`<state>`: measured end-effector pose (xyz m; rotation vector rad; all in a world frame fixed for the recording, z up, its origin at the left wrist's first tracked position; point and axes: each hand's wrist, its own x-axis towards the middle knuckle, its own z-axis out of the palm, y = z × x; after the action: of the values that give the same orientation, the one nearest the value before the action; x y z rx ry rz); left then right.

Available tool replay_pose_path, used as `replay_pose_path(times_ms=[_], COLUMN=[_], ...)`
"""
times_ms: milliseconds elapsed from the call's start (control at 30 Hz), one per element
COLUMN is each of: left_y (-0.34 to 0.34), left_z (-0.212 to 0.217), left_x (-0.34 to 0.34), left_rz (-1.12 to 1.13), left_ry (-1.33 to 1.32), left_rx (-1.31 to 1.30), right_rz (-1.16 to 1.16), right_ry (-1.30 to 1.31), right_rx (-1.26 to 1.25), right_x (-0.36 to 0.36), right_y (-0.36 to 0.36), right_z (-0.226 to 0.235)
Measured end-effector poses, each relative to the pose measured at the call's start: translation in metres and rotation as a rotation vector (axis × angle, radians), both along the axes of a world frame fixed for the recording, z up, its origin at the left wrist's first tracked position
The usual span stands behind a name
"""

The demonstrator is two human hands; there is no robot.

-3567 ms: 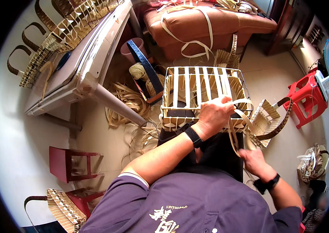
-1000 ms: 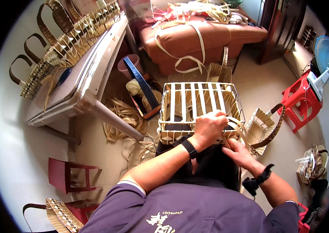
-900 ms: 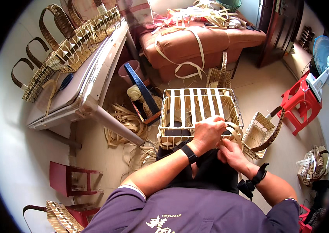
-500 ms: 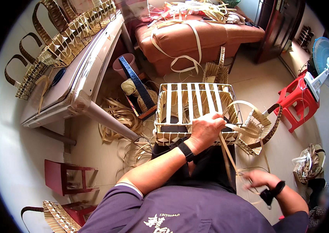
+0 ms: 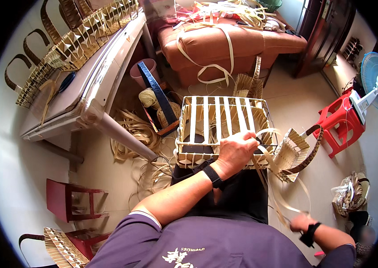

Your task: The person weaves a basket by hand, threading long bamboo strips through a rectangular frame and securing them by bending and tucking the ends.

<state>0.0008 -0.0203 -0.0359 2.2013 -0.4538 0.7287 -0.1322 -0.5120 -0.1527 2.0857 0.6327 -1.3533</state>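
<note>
While the left hand lay clamped over the near rim of the half-woven, box-shaped basket of pale flat strips, its fingers curled around the rim and the strips gathered there, the right hand was drawn out low to the person's right, closed around the far end of a long pale weaving strip that ran taut back up to the basket's rim. The basket rested on the person's lap, tipped on its side so that its slatted wall of about eight upright flat strips faced the camera. Each wrist bore one black band.

Just right of the basket one small finished woven basket with a dark brown curved handle lay on the floor. Loose coils of pale strip were scattered on the floor to the left, beside one open box holding rolls of cord. One long white plastic table carried a row of several woven baskets with brown arched handles. One brown padded sofa behind was draped with more strips. One red plastic stool stood beside one white and blue standing fan, and one dark red small stool stood at lower left.
</note>
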Motion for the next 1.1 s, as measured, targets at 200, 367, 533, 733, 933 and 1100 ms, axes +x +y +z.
replay_pose_path(times_ms=[200,367,533,733,933,1100], left_y=[0.007,0.0,0.001,0.006,0.006,-0.002], left_z=[0.002,-0.002,0.003,0.005,0.002,0.004], left_x=[-0.006,0.001,-0.001,-0.006,-0.007,-0.002], left_rz=[0.005,0.001,-0.018,0.009,0.0,0.001], left_ry=[0.024,0.053,0.06,0.018,0.044,0.03], left_rx=[0.003,0.03,0.024,0.029,0.066,0.052], right_rz=[-0.265,-0.895,-0.996,-0.205,-0.266,-0.919], right_ry=[-0.012,-0.075,-0.013,-0.237,-0.045,-0.124], right_rx=[0.745,1.478,1.503,0.384,0.532,1.534], right_x=[0.047,0.119,0.113,-0.046,0.031,0.103], right_y=[0.087,0.282,0.261,-0.05,0.015,0.252], right_z=[0.037,0.093,0.078,0.001,-0.023,0.065])
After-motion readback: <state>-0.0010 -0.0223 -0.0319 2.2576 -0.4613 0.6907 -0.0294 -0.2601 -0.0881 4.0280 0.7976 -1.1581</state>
